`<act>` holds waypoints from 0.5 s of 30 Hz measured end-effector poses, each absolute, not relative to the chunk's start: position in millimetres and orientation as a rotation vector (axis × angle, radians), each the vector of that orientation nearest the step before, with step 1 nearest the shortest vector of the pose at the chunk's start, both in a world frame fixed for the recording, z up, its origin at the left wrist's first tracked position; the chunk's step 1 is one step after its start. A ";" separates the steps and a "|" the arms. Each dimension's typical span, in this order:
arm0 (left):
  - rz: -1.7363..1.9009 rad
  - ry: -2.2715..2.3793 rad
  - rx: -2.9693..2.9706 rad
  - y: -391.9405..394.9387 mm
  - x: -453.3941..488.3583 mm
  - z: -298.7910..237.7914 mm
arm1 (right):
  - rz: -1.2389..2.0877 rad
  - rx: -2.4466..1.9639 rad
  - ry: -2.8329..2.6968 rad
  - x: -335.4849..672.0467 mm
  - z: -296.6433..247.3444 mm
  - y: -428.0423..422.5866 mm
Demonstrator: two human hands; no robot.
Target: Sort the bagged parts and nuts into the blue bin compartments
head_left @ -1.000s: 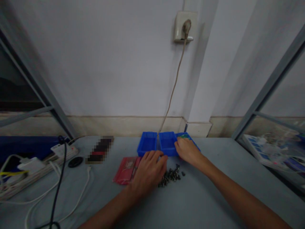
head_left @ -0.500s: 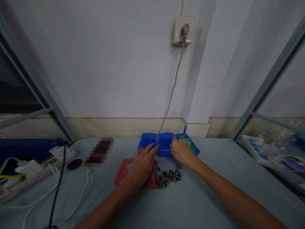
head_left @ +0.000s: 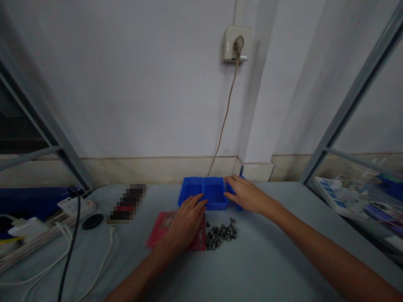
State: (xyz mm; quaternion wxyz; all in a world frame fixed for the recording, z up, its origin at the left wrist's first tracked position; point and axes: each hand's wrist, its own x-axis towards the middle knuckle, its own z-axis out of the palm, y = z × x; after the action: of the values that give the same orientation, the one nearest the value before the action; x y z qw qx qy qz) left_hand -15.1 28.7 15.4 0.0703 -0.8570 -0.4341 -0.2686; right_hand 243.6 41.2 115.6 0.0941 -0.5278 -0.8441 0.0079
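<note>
Grey table [head_left: 267,260] against a white wall: the left hand [head_left: 185,222] lies flat and open on a red packet [head_left: 160,228], fingertips at the blue bins [head_left: 203,197]. The right hand [head_left: 247,195] covers the rightmost bin, its grip probably loose. Screws [head_left: 220,233] lie just beside the packet.

A workshop bench: blue parts bins [head_left: 203,196], metal fittings [head_left: 220,233], power strips [head_left: 74,204].

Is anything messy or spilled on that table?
Yes. A loose heap of small dark metal parts lies bare on the table, just outside the blue bins, beside a red packet under the left hand. The right hand covers the third bin.
</note>
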 end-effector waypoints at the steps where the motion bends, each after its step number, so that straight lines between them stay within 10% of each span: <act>1: -0.807 -1.307 -2.580 28.4 -15.3 15.4 | 0.022 -1.467 -2.579 256.1 121.7 41.6; 15: -0.836 -1.275 -2.585 29.1 -15.4 15.8 | 0.547 -1.435 -2.813 346.3 108.9 103.9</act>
State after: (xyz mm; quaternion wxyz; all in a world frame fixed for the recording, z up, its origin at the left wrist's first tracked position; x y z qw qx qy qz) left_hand -15.4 29.1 15.8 0.0701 -0.8591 -0.4239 -0.2780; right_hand 346.3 103.9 108.9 -0.0318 -0.4474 -0.8773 0.1706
